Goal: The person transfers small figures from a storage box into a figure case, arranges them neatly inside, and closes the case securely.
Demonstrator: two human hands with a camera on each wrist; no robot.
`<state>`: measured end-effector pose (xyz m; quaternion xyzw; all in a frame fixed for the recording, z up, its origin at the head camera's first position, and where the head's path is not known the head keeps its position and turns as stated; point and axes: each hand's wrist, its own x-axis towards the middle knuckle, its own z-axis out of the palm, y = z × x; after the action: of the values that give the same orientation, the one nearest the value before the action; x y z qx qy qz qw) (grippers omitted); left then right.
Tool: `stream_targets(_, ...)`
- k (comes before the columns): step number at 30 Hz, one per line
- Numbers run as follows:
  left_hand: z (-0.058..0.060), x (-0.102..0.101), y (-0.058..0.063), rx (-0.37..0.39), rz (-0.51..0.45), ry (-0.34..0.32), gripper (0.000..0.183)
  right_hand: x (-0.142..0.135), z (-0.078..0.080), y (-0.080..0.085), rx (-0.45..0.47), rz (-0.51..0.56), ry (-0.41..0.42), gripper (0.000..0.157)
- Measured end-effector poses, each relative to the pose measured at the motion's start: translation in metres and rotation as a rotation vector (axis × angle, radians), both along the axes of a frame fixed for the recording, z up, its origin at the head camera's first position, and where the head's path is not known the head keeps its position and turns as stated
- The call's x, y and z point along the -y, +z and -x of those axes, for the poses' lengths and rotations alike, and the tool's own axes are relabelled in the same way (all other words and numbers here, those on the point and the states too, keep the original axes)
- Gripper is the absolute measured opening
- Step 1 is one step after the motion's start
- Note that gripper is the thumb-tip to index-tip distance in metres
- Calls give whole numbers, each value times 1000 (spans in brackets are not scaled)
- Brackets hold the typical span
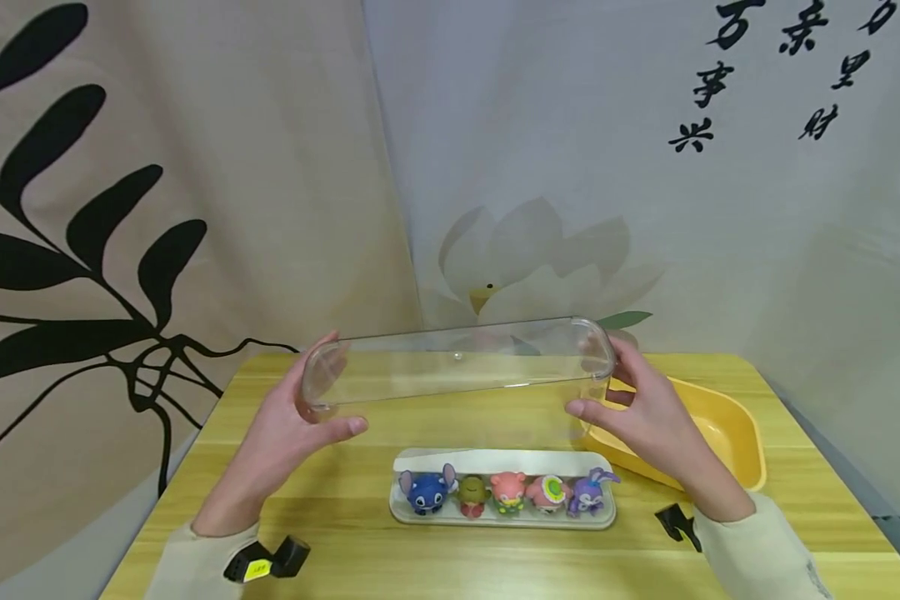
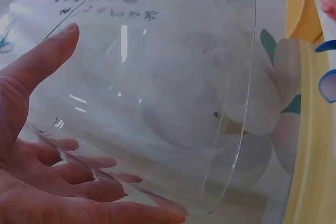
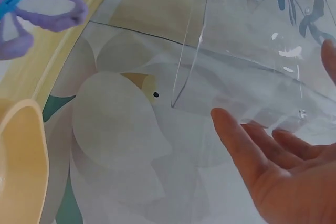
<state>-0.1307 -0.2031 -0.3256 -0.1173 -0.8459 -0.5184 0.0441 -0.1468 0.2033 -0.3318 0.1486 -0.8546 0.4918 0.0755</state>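
Observation:
A long, clear plastic cover (image 1: 457, 367) is held up above the table, its right end a little higher in the head view. My left hand (image 1: 270, 450) grips its left end, the thumb apart from the fingers. At the opposite end, my right hand (image 1: 648, 417) holds the cover with spread fingers. Below and nearer me lies a long white base (image 1: 510, 461) with a row of several small figures on it. They include a blue big-eared figure (image 1: 426, 493), a green one (image 1: 472, 497), a pink one (image 1: 508, 492) and a purple long-eared one (image 1: 587, 495).
Behind my right hand, a yellow plastic tray (image 1: 742, 433) stands on the wooden table (image 1: 345, 550), close to the white base's right end. A printed cloth backdrop (image 1: 285, 167) hangs past the table's far edge.

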Motion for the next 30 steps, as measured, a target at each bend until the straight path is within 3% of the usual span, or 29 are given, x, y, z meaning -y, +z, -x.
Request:
stream_targets(10,-1,-17,-16,-12,-61,-25,91,-16,-23,-11,8,-62,-82,79)
stream_targets(17,-1,-30,-30,-16,-106,-51,90,-27,-38,-27,-1,-46,-89,76)
stream_targets(30,-10,-41,-49,24,-125,-49,94,-35,-46,-56,9,-27,-86,78)
